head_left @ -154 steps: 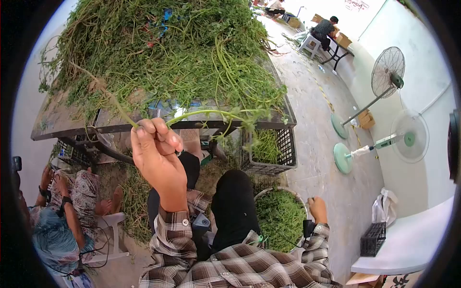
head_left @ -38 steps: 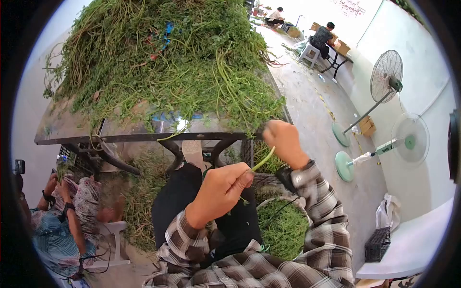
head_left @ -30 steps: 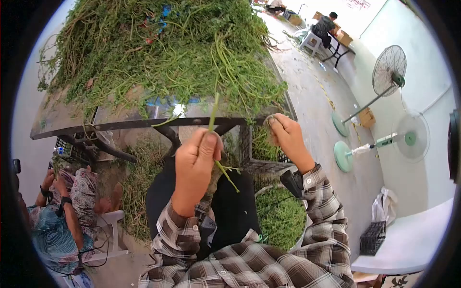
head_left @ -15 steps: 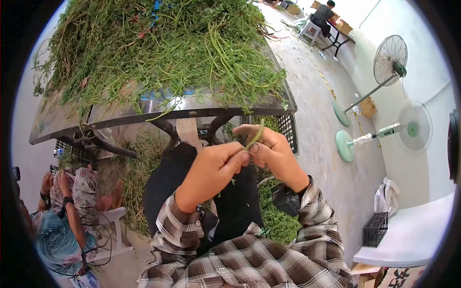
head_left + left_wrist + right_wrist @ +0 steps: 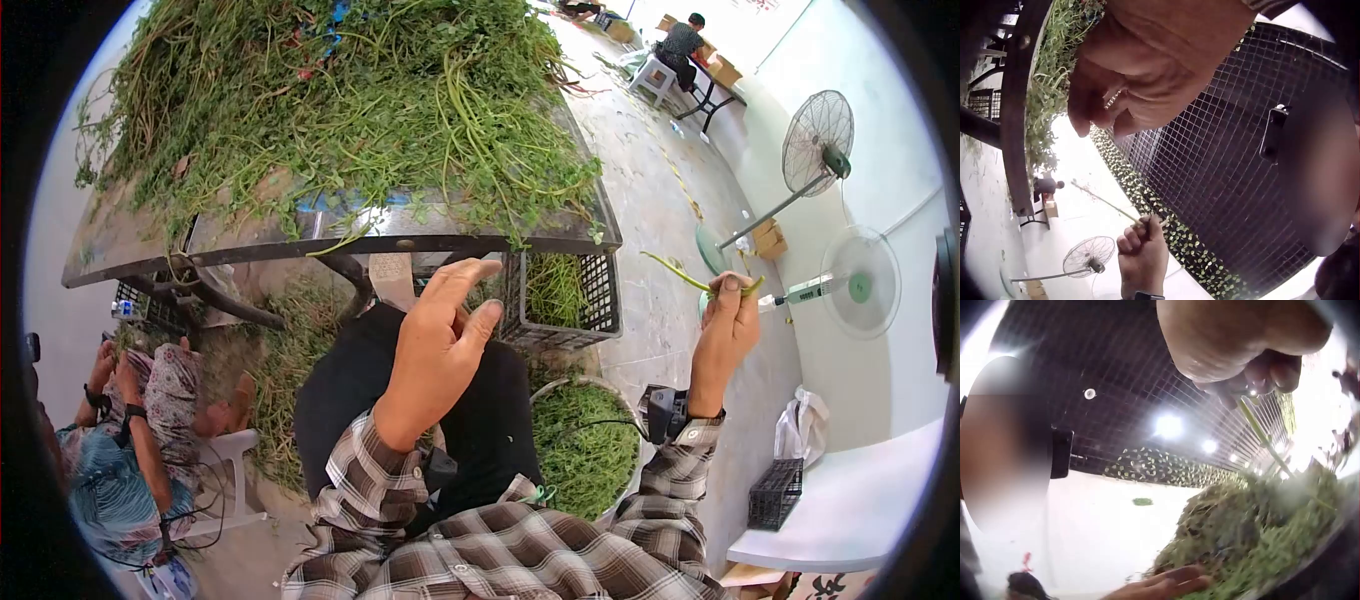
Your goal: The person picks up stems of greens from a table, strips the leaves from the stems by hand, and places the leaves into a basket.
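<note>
Out to the right, past the table corner, my right hand pinches a thin green stem between thumb and fingers. In the right wrist view the bare stem slants down from the fingertips. My left hand is raised over the lap, its fingers loosely bent and holding nothing; the left wrist view shows the same hand with no stem in it. In front lies a big heap of leafy green stems on the dark-edged table. Below and between the hands sits a round basin of picked greens.
A black plastic crate with stems stands under the table's right corner. Loose stems litter the floor at left, beside another seated person. Two fans and a white table with a small black crate are at right.
Half a second ago both hands met at the stem over the lap. My left hand has let go, and my right hand has swung out to the right with the stem.
</note>
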Available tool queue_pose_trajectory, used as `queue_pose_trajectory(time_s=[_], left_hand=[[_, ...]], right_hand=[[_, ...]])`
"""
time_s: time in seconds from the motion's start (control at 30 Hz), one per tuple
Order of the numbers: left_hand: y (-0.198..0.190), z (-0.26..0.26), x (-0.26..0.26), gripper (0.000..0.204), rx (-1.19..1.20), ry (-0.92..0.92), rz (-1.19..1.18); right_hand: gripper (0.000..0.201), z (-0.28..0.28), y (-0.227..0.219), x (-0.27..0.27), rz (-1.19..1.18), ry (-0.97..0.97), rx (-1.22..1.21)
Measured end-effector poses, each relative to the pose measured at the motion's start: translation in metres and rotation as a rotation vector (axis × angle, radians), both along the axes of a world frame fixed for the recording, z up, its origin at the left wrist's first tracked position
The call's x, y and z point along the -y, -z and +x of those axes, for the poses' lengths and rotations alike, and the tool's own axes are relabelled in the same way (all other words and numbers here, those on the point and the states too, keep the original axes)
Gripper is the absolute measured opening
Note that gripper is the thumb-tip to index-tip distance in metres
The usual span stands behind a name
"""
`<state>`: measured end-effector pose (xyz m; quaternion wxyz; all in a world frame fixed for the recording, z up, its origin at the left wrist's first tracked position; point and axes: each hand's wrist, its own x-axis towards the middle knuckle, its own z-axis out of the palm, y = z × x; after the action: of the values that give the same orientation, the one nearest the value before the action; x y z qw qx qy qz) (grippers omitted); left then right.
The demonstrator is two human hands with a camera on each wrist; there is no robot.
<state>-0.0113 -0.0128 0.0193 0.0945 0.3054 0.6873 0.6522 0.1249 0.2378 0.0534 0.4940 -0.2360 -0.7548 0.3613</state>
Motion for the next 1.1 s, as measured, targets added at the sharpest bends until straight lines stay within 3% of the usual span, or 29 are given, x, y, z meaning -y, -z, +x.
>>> queue_pose_trajectory(time_s=[0.07, 0.1, 0.17, 0.3, 0.37, 0.53, 0.6, 0.7, 0.83, 0.9, 1.1], left_hand=[[0.001, 0.0, 0.0, 0.032, -0.02, -0.014, 0.009], [0.002, 0.0, -0.002, 0.031, -0.023, -0.015, 0.01], [0.001, 0.0, -0.001, 0.03, -0.034, -0.019, 0.017], [0.001, -0.002, 0.004, 0.029, -0.02, -0.053, 0.026], [0.001, -0.004, 0.005, 0.029, -0.04, -0.06, 0.027], [-0.001, -0.004, 0.007, 0.027, 0.016, -0.014, 0.008], [-0.002, -0.005, 0.009, 0.025, 0.028, -0.02, 0.015], [-0.002, -0.006, 0.011, 0.024, -0.03, -0.047, 0.029], [-0.003, -0.007, 0.013, 0.024, -0.001, -0.041, 0.045], [-0.003, -0.008, 0.015, 0.024, 0.004, -0.054, 0.046], [-0.002, -0.008, 0.016, 0.024, -0.037, -0.066, 0.039]], right_hand=[[0.023, -0.011, 0.017, -0.023, 0.385, 0.189, 0.188], [0.023, -0.016, 0.032, -0.037, 0.385, 0.188, 0.188], [0.024, -0.029, 0.063, -0.062, 0.338, 0.106, 0.583], [0.025, -0.05, 0.074, -0.058, 0.392, -0.014, 0.501], [0.025, -0.068, 0.044, -0.042, 0.003, -0.226, 0.392], [0.025, -0.139, -0.018, -0.012, -0.006, -0.468, 0.415], [0.03, -0.178, -0.028, -0.003, -0.223, -0.772, 0.377], [0.039, -0.235, -0.026, 0.013, -0.35, -0.934, 0.368], [0.046, -0.298, -0.012, 0.03, -0.434, -0.954, 0.452], [0.05, -0.321, 0.002, 0.027, -0.442, -0.866, 0.52], [0.055, -0.341, 0.015, 0.026, -0.485, -0.834, 0.532]])
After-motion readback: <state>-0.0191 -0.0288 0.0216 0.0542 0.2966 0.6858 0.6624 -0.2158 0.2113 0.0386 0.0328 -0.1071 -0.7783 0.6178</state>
